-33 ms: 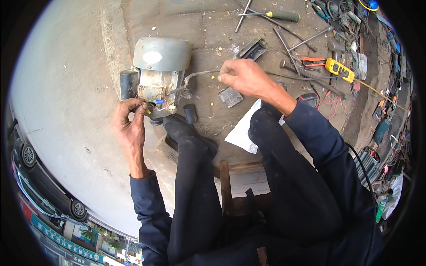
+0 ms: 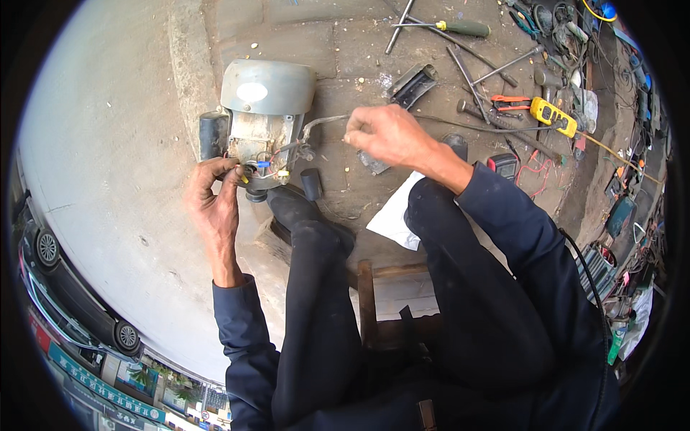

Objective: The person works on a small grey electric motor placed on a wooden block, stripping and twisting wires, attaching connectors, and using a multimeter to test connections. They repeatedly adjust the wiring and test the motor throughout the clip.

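Observation:
A grey electric motor (image 2: pixel 267 86) with a domed end cover rests on the ground, left of my feet. Coloured wires with a blue sleeve (image 2: pixel 263 164) come out of its near end. My left hand (image 2: pixel 215 192) pinches a wire there, a small yellow piece (image 2: pixel 244 179) showing below the fingertips. My right hand (image 2: pixel 397 136) hovers to the right of the motor with fingers curled together; whether anything small is between them is hidden. A grey cable (image 2: pixel 327 121) runs from the motor behind that hand. A black cylinder (image 2: pixel 213 135) sits against the motor's left side.
A short dark tube (image 2: pixel 311 184) stands near my left foot. White paper (image 2: pixel 397 221) lies by my right foot. Farther right are a metal trough (image 2: pixel 412 86), a screwdriver (image 2: pixel 466 28), red-handled pliers (image 2: pixel 509 99), a yellow power strip (image 2: pixel 553 117) and a meter (image 2: pixel 502 166).
My right hand has moved slightly left and down, toward the motor, and now covers more of the small grey block below it. The whole view has shifted a little. My left hand keeps its pinch.

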Motion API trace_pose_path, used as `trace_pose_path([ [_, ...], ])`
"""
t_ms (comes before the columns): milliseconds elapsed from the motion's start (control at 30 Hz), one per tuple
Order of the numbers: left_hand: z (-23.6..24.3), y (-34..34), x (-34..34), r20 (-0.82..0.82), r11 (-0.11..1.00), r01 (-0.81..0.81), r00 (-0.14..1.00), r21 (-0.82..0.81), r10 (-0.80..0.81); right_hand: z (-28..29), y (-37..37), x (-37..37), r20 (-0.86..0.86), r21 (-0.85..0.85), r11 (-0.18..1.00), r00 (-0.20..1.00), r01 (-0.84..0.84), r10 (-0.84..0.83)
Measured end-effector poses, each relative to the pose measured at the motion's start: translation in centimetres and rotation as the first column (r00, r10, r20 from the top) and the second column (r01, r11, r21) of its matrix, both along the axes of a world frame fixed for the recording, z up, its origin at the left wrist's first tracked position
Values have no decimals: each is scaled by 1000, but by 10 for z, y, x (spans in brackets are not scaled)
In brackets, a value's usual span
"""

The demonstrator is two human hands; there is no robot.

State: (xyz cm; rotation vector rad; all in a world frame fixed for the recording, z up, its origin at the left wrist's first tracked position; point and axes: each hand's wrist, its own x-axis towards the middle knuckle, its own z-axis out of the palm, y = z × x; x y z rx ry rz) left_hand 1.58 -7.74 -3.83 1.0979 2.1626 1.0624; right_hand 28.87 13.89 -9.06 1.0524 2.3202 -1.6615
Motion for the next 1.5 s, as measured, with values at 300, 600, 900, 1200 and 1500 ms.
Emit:
trace_pose_path([
  [300,3,4,3,18,999,-47,999,26,47,-8,-69,-48,-140,343,938,990,44,5],
  [600,5,5,5,64,997,-73,995,32,71,-5,-73,-47,-304,395,913,952,100,27],
  [900,7,9,5,44,994,-100,994,39,98,56,-26,-73,-322,337,927,905,-167,280],
  [1200,5,11,13,98,972,-234,967,-21,235,52,-28,-130,-347,253,941,887,-224,304],
  [1500,3,11,13,215,943,-316,919,-101,331,40,-45,-136,-324,261,939,896,-224,303],
])
